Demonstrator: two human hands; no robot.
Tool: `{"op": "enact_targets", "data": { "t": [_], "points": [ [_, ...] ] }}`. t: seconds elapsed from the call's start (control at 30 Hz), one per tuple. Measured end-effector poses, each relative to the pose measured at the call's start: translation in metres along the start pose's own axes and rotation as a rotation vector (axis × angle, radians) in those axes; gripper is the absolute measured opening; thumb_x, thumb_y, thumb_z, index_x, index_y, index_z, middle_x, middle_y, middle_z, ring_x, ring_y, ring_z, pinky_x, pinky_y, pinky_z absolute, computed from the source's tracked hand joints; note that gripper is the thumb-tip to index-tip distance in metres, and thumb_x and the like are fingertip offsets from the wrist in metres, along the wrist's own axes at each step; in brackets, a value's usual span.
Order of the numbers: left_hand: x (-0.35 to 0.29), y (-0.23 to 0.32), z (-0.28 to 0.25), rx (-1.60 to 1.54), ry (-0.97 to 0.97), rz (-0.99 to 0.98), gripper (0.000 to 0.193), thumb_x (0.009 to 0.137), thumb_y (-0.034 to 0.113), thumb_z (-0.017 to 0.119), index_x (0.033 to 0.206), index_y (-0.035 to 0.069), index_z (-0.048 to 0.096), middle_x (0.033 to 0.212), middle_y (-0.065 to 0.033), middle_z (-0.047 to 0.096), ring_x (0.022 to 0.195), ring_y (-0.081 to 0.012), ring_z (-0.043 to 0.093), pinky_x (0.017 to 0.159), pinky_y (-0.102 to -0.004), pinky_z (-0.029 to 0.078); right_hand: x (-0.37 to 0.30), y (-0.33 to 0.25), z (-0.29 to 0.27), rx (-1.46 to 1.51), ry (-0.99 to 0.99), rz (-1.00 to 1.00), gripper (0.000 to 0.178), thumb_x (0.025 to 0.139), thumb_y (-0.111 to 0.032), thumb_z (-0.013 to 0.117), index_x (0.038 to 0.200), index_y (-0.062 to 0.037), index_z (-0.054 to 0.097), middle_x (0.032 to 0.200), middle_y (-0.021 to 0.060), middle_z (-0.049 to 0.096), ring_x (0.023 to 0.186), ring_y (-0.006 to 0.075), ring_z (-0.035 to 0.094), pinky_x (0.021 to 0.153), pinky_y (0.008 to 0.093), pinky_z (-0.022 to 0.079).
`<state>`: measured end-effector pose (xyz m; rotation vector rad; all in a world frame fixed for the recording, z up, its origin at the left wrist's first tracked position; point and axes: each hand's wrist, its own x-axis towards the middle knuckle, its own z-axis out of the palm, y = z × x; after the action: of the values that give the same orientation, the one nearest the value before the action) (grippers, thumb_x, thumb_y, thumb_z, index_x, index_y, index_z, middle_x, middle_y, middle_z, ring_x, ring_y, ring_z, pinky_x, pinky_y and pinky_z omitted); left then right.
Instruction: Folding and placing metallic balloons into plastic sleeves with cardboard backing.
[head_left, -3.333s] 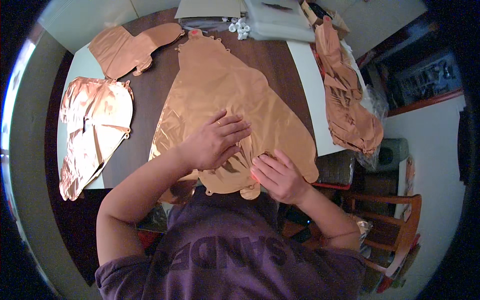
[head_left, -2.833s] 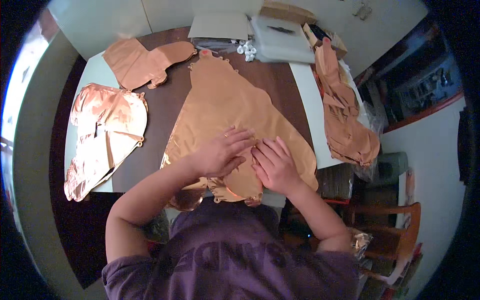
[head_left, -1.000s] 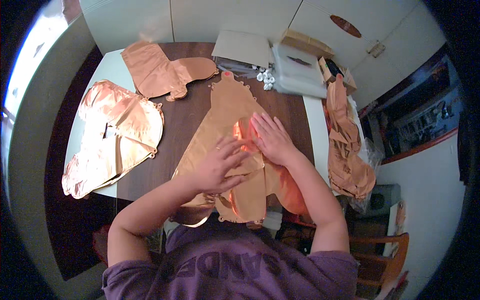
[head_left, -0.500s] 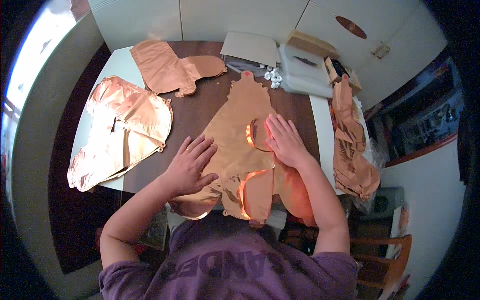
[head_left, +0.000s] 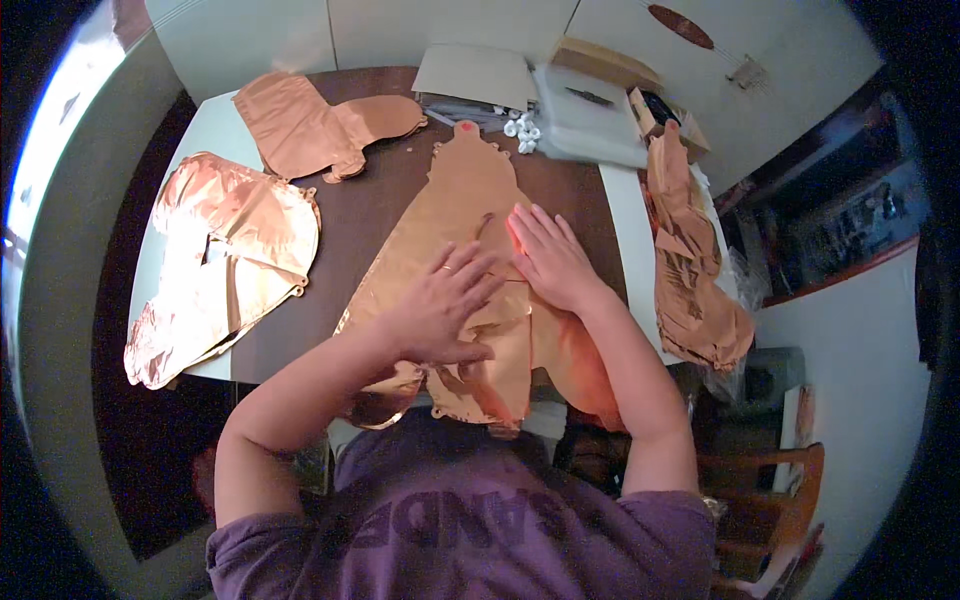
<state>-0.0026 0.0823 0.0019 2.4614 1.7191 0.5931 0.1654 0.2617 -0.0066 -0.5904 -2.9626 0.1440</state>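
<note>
A flat, uninflated copper-coloured foil balloon (head_left: 455, 200) lies lengthwise before me, its narrow tabbed end pointing away. My left hand (head_left: 450, 310) is over its near middle, fingers spread and holding nothing; whether the palm touches the foil I cannot tell. On the balloon's right side rests my right hand (head_left: 550, 260), fingers stretched out flat. Between the hands, a small dark curved gap shows in the foil. The near end of the balloon reaches over the table edge by my shirt.
More flat copper foil balloons lie at the left (head_left: 240, 215), far left (head_left: 285, 125) and right (head_left: 690, 275) of the brown-and-white table (head_left: 340, 235). Along the back are grey card (head_left: 470, 75), small white pieces (head_left: 522, 130), clear plastic packaging (head_left: 590, 115) and cardboard boxes (head_left: 605, 62). A wooden chair (head_left: 760, 530) stands lower right.
My left hand has moved right, from the balloon's left edge to over its middle. The curved opening near my right hand has narrowed, and the folded foil at the near end lies flatter.
</note>
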Motion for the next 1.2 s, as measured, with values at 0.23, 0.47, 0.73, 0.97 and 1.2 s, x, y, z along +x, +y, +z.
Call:
{"op": "enact_targets", "data": {
  "t": [0.23, 0.47, 0.73, 0.97, 1.2],
  "points": [
    [0.000, -0.004, 0.006, -0.044, -0.007, -0.011, 0.087, 0.073, 0.060, 0.064, 0.136, 0.002, 0.044, 0.143, -0.0217, 0.039, 0.135, -0.0395, 0.033, 0.112, -0.0560, 0.021, -0.024, 0.006, -0.020, 0.312, 0.282, 0.159, 0.054, 0.090, -0.029, 0.057, 0.133, 0.0007, 0.046, 0.140, 0.0185, 0.046, 0.130, 0.0361, 0.043, 0.109, 0.0434, 0.034],
    [-0.003, -0.002, 0.008, -0.032, -0.009, -0.034, 0.087, 0.073, 0.060, 0.065, 0.135, 0.003, 0.045, 0.142, -0.0194, 0.042, 0.135, -0.0380, 0.033, 0.113, -0.0536, 0.021, -0.139, -0.031, -0.081, -0.020, -0.100, 0.740, 0.047, 0.076, -0.042, 0.070, 0.095, -0.0005, 0.061, 0.100, 0.0188, 0.063, 0.095, 0.0376, 0.061, 0.083, 0.0466, 0.049],
    [-0.008, -0.002, 0.006, -0.029, 0.018, -0.063, 0.085, 0.075, 0.062, 0.064, 0.135, 0.005, 0.046, 0.141, -0.0185, 0.043, 0.134, -0.0375, 0.035, 0.113, -0.0531, 0.022, -0.110, -0.055, -0.083, 0.831, 0.045, 0.651, 0.023, 0.080, -0.017, 0.071, 0.076, -0.0013, 0.055, 0.064, -0.0006, 0.050, 0.064, 0.0062, 0.048, 0.055, 0.0265, 0.041],
    [-0.005, -0.006, -0.003, 0.071, -0.171, -0.007, 0.074, 0.068, 0.043, 0.067, 0.129, 0.002, 0.053, 0.144, -0.0203, 0.038, 0.139, -0.0354, 0.028, 0.116, -0.0509, 0.017, -0.062, -0.089, -0.055, 1.214, -0.090, -0.040, 0.008, 0.087, -0.007, 0.064, 0.091, -0.0005, 0.065, 0.101, 0.0115, 0.066, 0.098, 0.0235, 0.062, 0.088, 0.0342, 0.048],
    [-0.006, -0.013, 0.012, 0.129, -0.113, 0.031, 0.070, 0.070, 0.034, 0.062, 0.128, -0.005, 0.050, 0.145, -0.0236, 0.036, 0.138, -0.0372, 0.028, 0.115, -0.0512, 0.018, -0.039, -0.021, 0.013, 0.075, 0.224, 0.148, 0.053, 0.092, -0.034, 0.054, 0.133, 0.0001, 0.047, 0.143, 0.0190, 0.043, 0.133, 0.0374, 0.038, 0.111, 0.0510, 0.026]
  ]
}}
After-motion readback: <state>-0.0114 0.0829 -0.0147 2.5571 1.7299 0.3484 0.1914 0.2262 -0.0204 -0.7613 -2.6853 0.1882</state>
